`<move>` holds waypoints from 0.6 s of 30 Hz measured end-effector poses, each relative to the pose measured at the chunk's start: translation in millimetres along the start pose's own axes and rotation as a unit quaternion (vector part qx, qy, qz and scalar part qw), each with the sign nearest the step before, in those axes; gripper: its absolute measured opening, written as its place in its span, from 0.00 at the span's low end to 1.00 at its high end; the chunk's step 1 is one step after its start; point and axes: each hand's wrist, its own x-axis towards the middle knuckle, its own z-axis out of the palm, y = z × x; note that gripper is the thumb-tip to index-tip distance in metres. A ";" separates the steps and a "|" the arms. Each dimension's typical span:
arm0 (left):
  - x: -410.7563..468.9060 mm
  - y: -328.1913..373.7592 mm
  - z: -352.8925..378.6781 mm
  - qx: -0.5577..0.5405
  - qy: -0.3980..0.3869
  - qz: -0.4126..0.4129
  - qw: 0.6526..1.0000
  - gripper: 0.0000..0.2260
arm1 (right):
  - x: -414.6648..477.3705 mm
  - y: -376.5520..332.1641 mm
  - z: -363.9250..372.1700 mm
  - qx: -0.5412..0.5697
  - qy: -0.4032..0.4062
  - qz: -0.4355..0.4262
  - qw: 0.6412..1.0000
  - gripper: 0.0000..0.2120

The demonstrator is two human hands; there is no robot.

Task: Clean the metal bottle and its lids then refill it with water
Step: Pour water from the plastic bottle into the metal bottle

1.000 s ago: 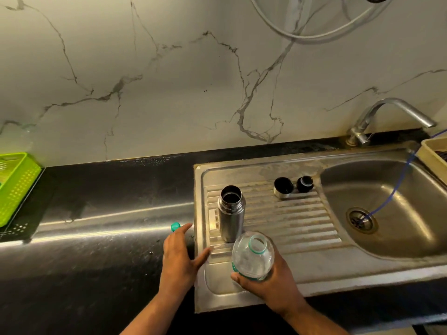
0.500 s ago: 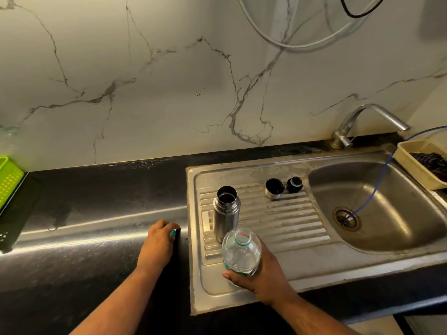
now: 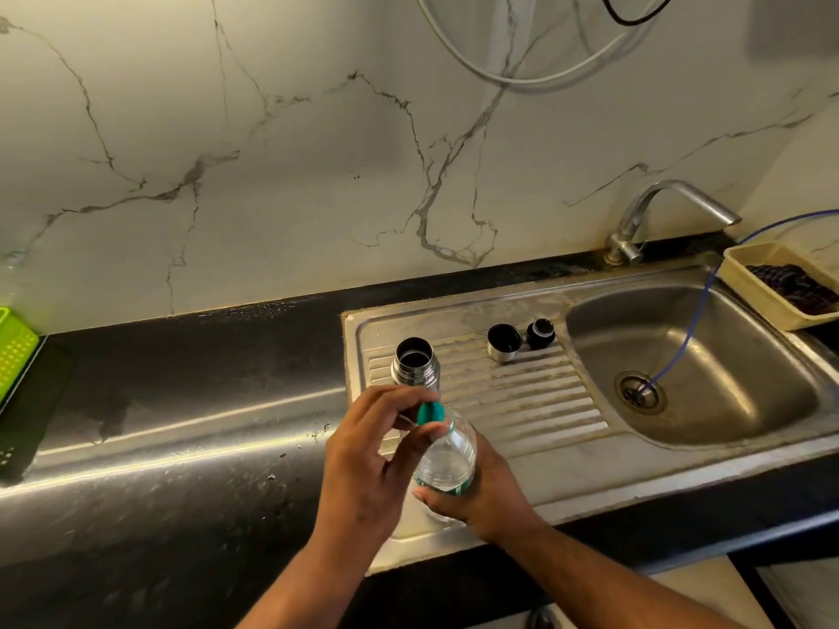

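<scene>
The left hand (image 3: 363,465) and the plastic bottle (image 3: 447,460) cover the metal bottle (image 3: 415,361) below its shoulder. The right hand (image 3: 486,501) hides the plastic bottle's lower part. Whether the green cap (image 3: 430,413), pinched by the left hand, sits on the neck or just off it cannot be told. The left edge cuts the green basket (image 3: 16,351). The right edge cuts the tray (image 3: 753,295), whose dark contents (image 3: 794,286) are unclear. The white hose (image 3: 522,77) and black cable (image 3: 635,18) run off the top.

This is a home kitchen: a steel sink (image 3: 690,356) with ribbed draining board (image 3: 499,392) and tap (image 3: 667,206) is set into a dark stone bench (image 3: 181,401) below a marble-veined wall (image 3: 318,152).
</scene>
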 end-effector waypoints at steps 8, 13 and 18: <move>4.2 1.4 9.1 0.119 -0.062 0.049 0.990 0.12 | -1.8 -2.7 -3.9 0.003 -0.017 0.005 1.000 0.31; -6.1 2.9 13.5 0.057 -0.050 0.036 0.997 0.15 | -3.1 -5.5 -6.2 -0.007 -0.019 0.001 1.000 0.33; -9.3 -2.7 16.9 -0.044 -0.071 -0.037 0.996 0.10 | 2.0 -13.2 -10.8 -0.069 -0.066 -0.015 0.995 0.37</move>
